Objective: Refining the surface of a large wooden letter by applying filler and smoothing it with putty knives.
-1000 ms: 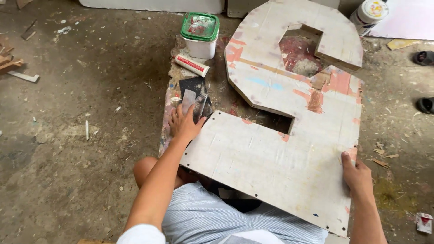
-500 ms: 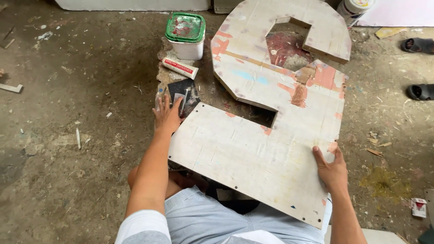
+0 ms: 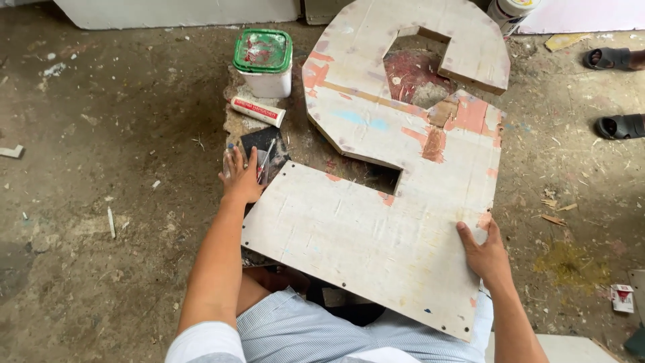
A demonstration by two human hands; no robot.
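Left hand (image 3: 240, 176) shifted onto black sheet (image 3: 264, 153), dusty concrete floor (image 3: 101, 134), stained slab (image 3: 322, 151)

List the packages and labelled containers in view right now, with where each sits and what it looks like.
Square white plastic tub with a green lid: on the floor, top centre, left of the big cut-out board.
White tube with a red label band: lying just below the tub, above the left hand.
Round white can: top edge, right of the board, partly cropped.
Small red-and-white packet: on the floor at the right edge.
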